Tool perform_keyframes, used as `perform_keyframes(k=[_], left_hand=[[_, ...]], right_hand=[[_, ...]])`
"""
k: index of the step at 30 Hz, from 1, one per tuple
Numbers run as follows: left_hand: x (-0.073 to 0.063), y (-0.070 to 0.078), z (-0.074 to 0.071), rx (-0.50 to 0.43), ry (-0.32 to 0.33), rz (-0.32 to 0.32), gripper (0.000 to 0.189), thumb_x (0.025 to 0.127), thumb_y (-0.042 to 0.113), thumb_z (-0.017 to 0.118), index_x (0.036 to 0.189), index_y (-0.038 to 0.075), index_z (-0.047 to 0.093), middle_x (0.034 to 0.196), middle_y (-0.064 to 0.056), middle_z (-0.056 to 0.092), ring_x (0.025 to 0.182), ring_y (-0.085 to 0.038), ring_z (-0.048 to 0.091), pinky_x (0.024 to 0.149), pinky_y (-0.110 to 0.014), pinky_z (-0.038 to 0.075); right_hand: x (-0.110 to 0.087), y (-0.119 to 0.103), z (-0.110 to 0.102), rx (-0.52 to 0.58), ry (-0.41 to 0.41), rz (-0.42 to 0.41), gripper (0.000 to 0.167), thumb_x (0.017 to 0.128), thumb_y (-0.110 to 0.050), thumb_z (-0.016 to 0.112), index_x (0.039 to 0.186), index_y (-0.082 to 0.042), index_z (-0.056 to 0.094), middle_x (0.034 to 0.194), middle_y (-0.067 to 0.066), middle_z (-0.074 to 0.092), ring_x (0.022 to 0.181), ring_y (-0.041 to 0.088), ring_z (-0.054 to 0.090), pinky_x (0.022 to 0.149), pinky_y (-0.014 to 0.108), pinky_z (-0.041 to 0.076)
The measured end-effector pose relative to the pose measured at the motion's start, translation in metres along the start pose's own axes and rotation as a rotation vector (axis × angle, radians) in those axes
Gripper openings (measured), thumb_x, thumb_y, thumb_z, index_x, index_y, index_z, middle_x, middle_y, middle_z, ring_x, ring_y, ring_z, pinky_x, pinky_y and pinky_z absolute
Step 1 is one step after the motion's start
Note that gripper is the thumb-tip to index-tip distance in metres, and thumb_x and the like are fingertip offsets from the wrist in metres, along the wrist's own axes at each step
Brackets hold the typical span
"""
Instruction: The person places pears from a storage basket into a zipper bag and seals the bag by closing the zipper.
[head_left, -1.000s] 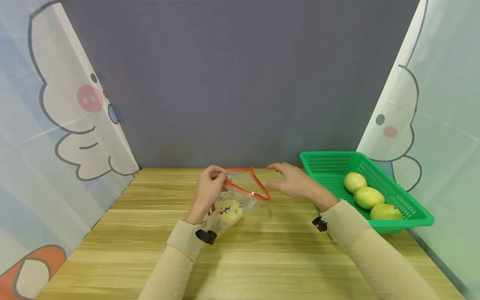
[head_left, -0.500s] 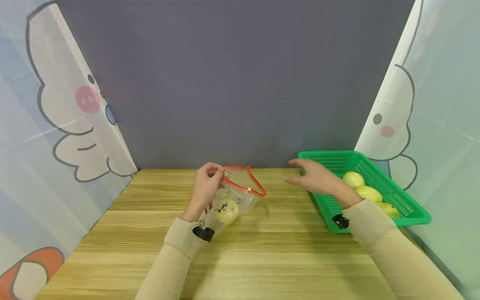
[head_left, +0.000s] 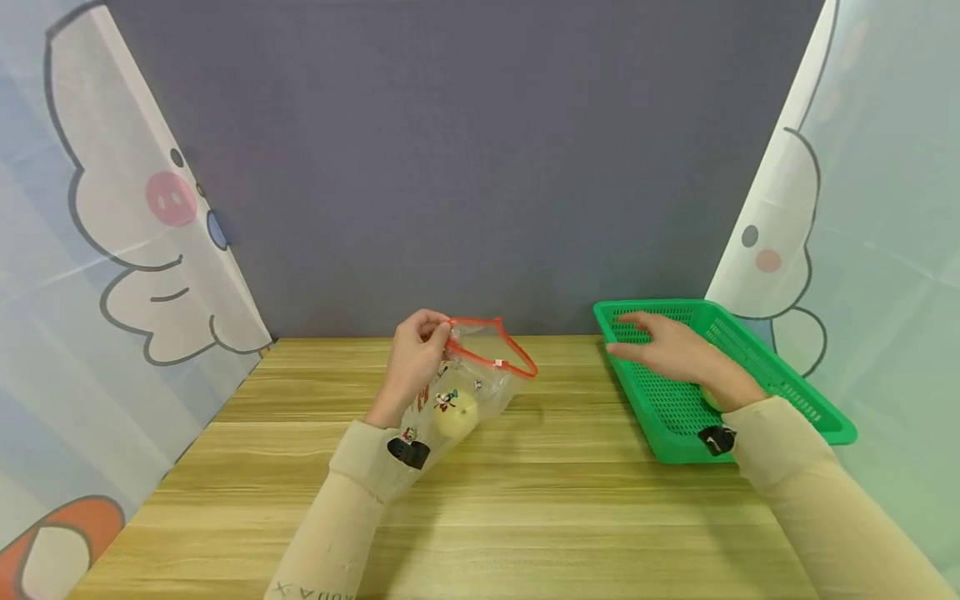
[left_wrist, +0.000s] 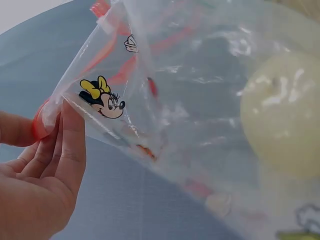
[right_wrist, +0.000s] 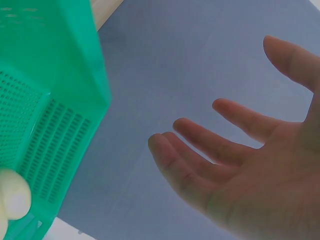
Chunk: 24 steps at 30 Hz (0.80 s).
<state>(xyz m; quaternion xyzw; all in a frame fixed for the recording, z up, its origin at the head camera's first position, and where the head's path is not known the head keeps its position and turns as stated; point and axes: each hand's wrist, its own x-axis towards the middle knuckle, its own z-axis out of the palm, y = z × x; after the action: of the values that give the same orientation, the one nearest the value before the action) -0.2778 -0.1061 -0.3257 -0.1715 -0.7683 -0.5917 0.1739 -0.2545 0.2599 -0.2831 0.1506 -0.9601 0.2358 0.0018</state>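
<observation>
My left hand (head_left: 415, 354) pinches the red zip edge of a clear zip bag (head_left: 491, 385) between thumb and fingers. Cartoon figures are printed on the bag, and its mouth gapes toward the right. Inside lies a round, pale yellow-green fruit (head_left: 456, 415) with a small stem dimple, also plain in the left wrist view. My right hand (head_left: 671, 350) hovers over the green plastic basket (head_left: 675, 450) with fingers spread and nothing in them. Pale fruit (right_wrist: 15, 195) in the basket shows at the left of the right wrist view; my right forearm hides most of it in the head view.
The basket stands at the right end of the wood-grain table (head_left: 525, 533). A dark grey partition (head_left: 465, 167) rises behind the table, and curtains with cartoon prints hang on both sides.
My right hand has moved right, from beside the bag's mouth to above the basket, covering the fruits there. My left hand keeps its pinch on the zip bag, raised slightly.
</observation>
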Motion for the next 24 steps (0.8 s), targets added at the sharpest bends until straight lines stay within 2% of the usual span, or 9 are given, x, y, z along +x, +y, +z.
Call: perform_keyframes(k=[4, 11, 19, 24], left_hand=[[0.004, 0.005, 0.002, -0.033, 0.005, 0.019, 0.018, 0.106, 0.009, 0.055, 0.113, -0.005, 0.063, 0.093, -0.019, 0.069, 0.078, -0.024, 0.067, 0.071, -0.031, 0.061], [0.007, 0.014, 0.003, -0.062, 0.006, 0.042, 0.021, 0.107, 0.011, 0.054, 0.115, -0.007, 0.061, 0.097, -0.022, 0.069, 0.082, -0.032, 0.067, 0.075, -0.039, 0.062], [0.008, 0.019, 0.000, -0.046, 0.025, 0.055, 0.018, 0.106, 0.009, 0.055, 0.113, -0.005, 0.062, 0.094, -0.020, 0.069, 0.078, -0.021, 0.068, 0.073, -0.034, 0.061], [0.010, 0.024, -0.004, -0.051, 0.050, 0.078, 0.016, 0.106, 0.010, 0.056, 0.112, -0.002, 0.063, 0.094, -0.019, 0.070, 0.078, -0.020, 0.068, 0.072, -0.032, 0.061]], right_hand=[[-0.004, 0.010, -0.003, 0.003, -0.001, 0.024, 0.082, 0.101, -0.056, 0.054, 0.157, 0.000, 0.033, 0.152, 0.035, 0.036, 0.138, 0.054, 0.037, 0.104, 0.070, 0.038], [-0.006, 0.030, -0.010, -0.017, 0.002, 0.056, 0.083, 0.102, -0.055, 0.053, 0.156, 0.004, 0.031, 0.152, 0.037, 0.035, 0.135, 0.057, 0.037, 0.102, 0.073, 0.037], [-0.009, 0.052, -0.016, -0.049, 0.000, 0.075, 0.085, 0.102, -0.055, 0.053, 0.154, 0.008, 0.030, 0.150, 0.040, 0.034, 0.131, 0.060, 0.040, 0.100, 0.072, 0.039], [-0.011, 0.063, -0.019, -0.075, 0.004, 0.083, 0.086, 0.102, -0.056, 0.052, 0.153, 0.010, 0.030, 0.149, 0.041, 0.035, 0.127, 0.059, 0.046, 0.098, 0.072, 0.041]])
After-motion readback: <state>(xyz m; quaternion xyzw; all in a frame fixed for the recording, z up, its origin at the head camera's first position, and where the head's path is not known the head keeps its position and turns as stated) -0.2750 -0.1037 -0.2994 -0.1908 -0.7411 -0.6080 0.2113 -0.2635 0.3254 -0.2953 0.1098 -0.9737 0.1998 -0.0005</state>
